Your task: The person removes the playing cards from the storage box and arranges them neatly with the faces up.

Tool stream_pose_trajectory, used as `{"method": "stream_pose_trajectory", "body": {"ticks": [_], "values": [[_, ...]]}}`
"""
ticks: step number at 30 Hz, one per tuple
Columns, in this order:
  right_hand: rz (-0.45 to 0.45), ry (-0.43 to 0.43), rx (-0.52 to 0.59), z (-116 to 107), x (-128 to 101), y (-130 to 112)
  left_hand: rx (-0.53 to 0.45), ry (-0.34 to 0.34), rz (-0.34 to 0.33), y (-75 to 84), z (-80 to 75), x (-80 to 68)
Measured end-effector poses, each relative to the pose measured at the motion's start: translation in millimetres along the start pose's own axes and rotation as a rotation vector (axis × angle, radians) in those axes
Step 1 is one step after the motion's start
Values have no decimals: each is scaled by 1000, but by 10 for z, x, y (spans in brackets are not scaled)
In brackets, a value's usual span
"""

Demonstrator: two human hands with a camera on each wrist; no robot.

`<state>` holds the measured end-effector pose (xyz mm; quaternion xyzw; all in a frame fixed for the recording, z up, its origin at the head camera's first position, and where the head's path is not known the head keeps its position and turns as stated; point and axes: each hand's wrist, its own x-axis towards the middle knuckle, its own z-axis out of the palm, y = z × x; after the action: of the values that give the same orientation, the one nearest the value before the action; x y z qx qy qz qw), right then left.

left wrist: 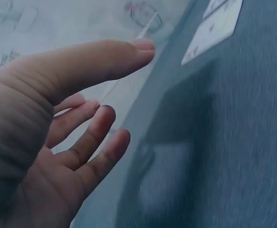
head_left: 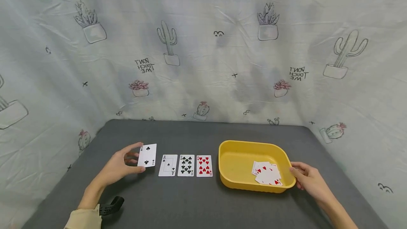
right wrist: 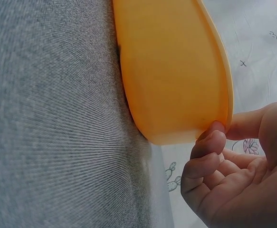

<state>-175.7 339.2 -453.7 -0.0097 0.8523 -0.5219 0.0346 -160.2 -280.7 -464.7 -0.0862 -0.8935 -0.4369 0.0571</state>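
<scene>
Your left hand [head_left: 116,165] pinched the two of clubs [head_left: 147,155] by its edges: the index fingertip lay on the upper edge, the thumb on the lower edge. Thumb and index finger stood apart by the length of the card. The remaining fingers [left wrist: 113,148] were bent and spread behind it, tips apart from one another. The card was raised off the grey table [head_left: 178,204], face toward the head camera, left of the card row.

Your right hand [head_left: 310,179] gripped the right end of the yellow tray [head_left: 235,165], thumb over the rim and curled fingers together against the outer wall. The tray rested on the table, right of the row.

The row comprised, left to right, the ace of clubs [head_left: 168,169], a clubs card [head_left: 186,165] and a hearts card [head_left: 204,165]. A pile of cards [head_left: 268,174] with red hearts visible lay inside the tray, toward its right end.

Legible markings: "2" on the held card, "A" on the ace, and "DON'T TOUCH" in reversed letters, twice, on the cactus-print fabric [head_left: 200,52].
</scene>
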Motion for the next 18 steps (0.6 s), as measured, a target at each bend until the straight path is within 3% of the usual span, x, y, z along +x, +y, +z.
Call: {"method": "stream_pose_trajectory", "body": {"ticks": [3, 7, 11, 18], "values": [[2, 3, -5, -4, 2, 16, -3, -45, -21, -91, -33, 20], [0, 6, -3, -12, 6, 36, 8, -92, 4, -166, 1, 35], [-1, 7, -3, -17, 12, 50, 52, -106, 21, -190, 45, 50], [0, 6, -5, -8, 8, 38, 72, -142, -11, -228, 74, 66]]}}
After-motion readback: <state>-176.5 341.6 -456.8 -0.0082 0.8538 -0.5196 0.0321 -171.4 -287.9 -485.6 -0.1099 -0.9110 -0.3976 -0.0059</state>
